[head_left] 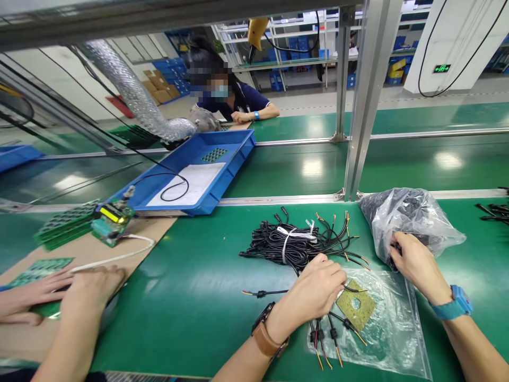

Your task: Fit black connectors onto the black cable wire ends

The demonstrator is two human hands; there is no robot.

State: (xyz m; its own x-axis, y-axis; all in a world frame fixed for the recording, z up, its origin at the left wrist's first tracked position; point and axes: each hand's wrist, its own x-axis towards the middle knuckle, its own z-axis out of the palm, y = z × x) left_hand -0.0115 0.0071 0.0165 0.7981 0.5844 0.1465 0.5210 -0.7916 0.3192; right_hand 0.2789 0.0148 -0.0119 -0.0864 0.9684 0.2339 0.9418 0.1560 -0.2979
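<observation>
At the far left of the green bench, a co-worker's two hands press down on a green circuit board lying on brown cardboard; a stack of boards and one board with a lit display sit behind them, and one blue tray holding a white sheet stands further back. Near the middle, your left hand, with a brown-strapped watch, rests with curled fingers at the edge of one tied bundle of black cables; whether it pinches a wire you cannot tell. One loose cable lies just left of that hand, and about four short wires lie below it on a flat clear bag, beside one yellowish pad. Further right, your right hand, wearing a blue watch, grips one crumpled plastic bag of dark parts, fingers closed into its side. Across the bench, one person leans on folded arms.
</observation>
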